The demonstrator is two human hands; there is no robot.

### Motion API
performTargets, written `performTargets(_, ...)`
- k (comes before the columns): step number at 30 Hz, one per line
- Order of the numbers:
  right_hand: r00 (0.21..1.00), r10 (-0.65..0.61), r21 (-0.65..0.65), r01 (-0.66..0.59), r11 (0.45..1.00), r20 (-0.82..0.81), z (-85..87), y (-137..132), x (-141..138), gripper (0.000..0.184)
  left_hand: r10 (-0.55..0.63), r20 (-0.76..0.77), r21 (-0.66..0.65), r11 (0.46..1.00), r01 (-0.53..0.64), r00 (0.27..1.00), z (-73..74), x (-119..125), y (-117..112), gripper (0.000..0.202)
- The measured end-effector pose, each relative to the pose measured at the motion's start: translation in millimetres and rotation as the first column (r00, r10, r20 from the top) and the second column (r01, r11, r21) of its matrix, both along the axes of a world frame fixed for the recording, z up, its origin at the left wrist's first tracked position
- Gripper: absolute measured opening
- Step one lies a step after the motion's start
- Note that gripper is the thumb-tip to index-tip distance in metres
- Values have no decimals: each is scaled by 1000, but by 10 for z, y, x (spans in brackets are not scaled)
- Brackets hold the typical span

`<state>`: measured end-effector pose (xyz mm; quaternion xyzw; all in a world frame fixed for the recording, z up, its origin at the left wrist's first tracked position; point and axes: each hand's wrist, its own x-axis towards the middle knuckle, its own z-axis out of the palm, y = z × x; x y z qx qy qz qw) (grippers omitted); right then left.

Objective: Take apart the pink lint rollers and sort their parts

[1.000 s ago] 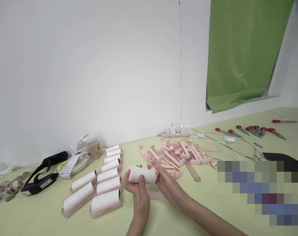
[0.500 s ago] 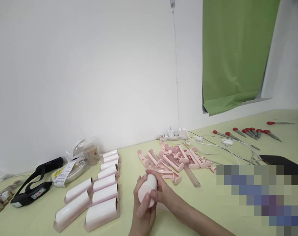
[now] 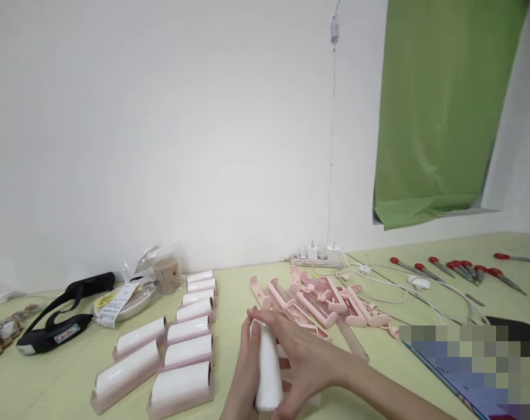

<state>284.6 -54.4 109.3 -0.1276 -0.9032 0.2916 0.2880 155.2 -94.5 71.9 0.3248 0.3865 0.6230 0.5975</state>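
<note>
"Presently, what does the head view show in the person's grasp?"

"One white lint-roller roll (image 3: 270,373), held between both bare hands over a pale yellow-green table (image 3: 72,399); its length runs from the upper fingertips down toward the lower edge of the view."

"And how does each hand grip it?"

"The left hand (image 3: 246,370) wraps the roll's left side; the right hand (image 3: 306,349) arches across from the other side, fingers at the far end, thumb by the near end; how firmly either presses, I cannot tell."

"What surrounds them?"

"To the left, more white rolls (image 3: 188,328) in pinkish holders, ranked in two columns, with a black strap (image 3: 57,335) and a bagged paper cup (image 3: 167,275) farther off; just past the hands, a heap of pink roller handles (image 3: 319,312) and a clear tubular cover (image 3: 354,339); against the wall (image 3: 203,116), a power strip (image 3: 316,262); well to the right, red-ended tapered tools (image 3: 468,269)."
</note>
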Motion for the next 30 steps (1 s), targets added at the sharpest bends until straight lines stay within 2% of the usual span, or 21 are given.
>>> performTargets(2,996,-51,-38,54,998,70,16,265,-133,83,115,43,-39,993,-114,992,29,8,-9,50)
performTargets(3,987,-128,-39,132,990,92,12,437,-225,67,182,79,-42,983,-179,980,42,7,-12,46)
performTargets(4,946,-301,-9,304,953,118,-2,619,-329,48,236,120,-50,971,-232,964,52,3,-12,43)
performTargets(5,860,-470,58,468,882,198,-26,797,-441,34,271,154,-66,962,-264,950,58,-3,-10,40)
performTargets(7,785,-549,103,545,832,288,-101,1094,-662,20,313,171,-99,949,-300,934,55,-21,4,39)
performTargets(9,726,-591,130,587,799,352,-192,1268,-847,21,342,140,-82,939,-333,929,35,-37,24,39)
performTargets(12,666,-637,130,645,753,388,-301,1349,-1012,28,386,76,-3,922,-387,919,-2,-57,43,40)
performTargets(16,674,-662,48,688,724,327,-263,1385,-992,28,432,62,18,901,-434,900,3,-92,39,40)
performTargets(20,743,-651,-86,667,740,155,-60,1251,-716,29,493,94,-13,869,-494,865,94,-103,84,40)
performTargets(23,782,-621,-190,618,763,53,14,869,-446,43,474,156,-23,879,-477,866,154,-47,170,41)
performTargets(24,809,-587,-251,573,780,23,4,710,-372,44,458,176,-15,886,-463,871,159,-14,199,42)
performTargets(25,856,-517,-370,471,800,-27,-24,553,-313,43,437,192,1,895,-446,879,154,25,224,42)
performTargets(27,888,-445,-503,334,797,-116,-118,284,-243,40,400,202,30,910,-414,894,121,111,251,42)
performTargets(28,881,-445,-526,306,794,-159,-174,185,-228,38,388,193,37,915,-402,901,99,152,251,40)
performTargets(30,847,-487,-509,330,795,-210,-276,64,-218,34,384,153,45,918,-395,910,56,216,226,37)
